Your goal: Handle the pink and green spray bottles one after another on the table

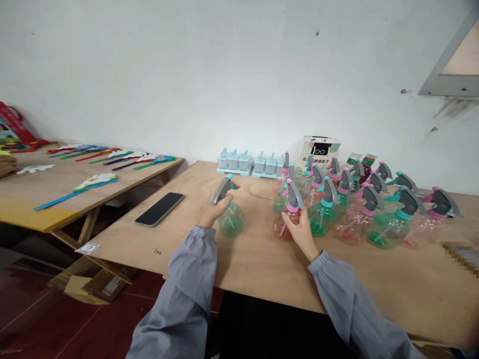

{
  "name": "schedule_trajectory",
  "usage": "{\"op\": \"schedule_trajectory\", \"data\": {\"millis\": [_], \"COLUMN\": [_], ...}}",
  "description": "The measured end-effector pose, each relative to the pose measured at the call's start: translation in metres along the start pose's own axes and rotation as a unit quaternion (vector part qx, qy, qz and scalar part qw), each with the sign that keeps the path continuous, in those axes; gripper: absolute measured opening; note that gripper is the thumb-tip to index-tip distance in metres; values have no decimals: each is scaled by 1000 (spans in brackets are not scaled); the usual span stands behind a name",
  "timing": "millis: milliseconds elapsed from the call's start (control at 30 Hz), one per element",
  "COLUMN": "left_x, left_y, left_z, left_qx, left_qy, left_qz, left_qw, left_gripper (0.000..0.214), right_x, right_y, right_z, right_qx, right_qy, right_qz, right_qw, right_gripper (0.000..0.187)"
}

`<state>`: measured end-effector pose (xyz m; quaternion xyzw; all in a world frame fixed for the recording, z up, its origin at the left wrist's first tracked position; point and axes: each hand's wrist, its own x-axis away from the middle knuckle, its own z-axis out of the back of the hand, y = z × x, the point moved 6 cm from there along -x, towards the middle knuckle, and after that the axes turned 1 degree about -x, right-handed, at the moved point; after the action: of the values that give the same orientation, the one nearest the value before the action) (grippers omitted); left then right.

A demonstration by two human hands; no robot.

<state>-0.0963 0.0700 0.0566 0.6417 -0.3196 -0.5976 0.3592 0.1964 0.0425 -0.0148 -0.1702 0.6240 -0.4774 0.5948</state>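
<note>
My left hand [218, 208] is closed round the neck of a green spray bottle [231, 219] with a grey trigger head and turquoise nozzle. That bottle stands apart from the others, left of the group. My right hand [300, 228] grips a pink spray bottle [280, 227] with a pink collar, at the front left corner of the group. Beside it stands a green spray bottle [321, 219] with a turquoise collar. Several more pink and green bottles, among them a clear pink one [352, 224], fill the table to the right in rows.
A black phone [159, 209] lies on the wooden table [258, 269] at left. Pale blue popsicle moulds [234, 163], a printed box [318, 152] and capped bottles [368, 162] stand by the wall. Colourful sticks [78, 192] lie on another table [22, 199]; a carton [93, 284] sits below.
</note>
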Motion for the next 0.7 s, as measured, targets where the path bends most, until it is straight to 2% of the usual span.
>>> {"op": "schedule_trajectory", "data": {"millis": [133,233,367,500,600,700], "left_x": [-11,-14,6,27,15,-20], "left_y": [7,-1,-9,-17,-27,-44], "left_z": [7,21,43,65,93,114], "left_qx": [-51,-107,-140,-192,-326,-442], "left_qy": [-31,-7,31,27,52,52], "left_qz": [-13,7,6,17,40,73], "left_qw": [998,994,990,981,943,893], "left_gripper": [31,38,56,52,49,54], "right_x": [0,0,0,2,4,6], "right_y": [-1,-3,-2,-1,-3,-4], "right_z": [0,0,0,-1,-3,-6], "right_qx": [-1,5,-1,-8,-27,-54], "right_qy": [-3,-3,-12,-11,-14,-24], "right_qz": [-3,-3,-16,-14,-8,-7], "right_qw": [1000,1000,1000,1000,1000,998], "right_gripper": [48,47,47,46,42,42]}}
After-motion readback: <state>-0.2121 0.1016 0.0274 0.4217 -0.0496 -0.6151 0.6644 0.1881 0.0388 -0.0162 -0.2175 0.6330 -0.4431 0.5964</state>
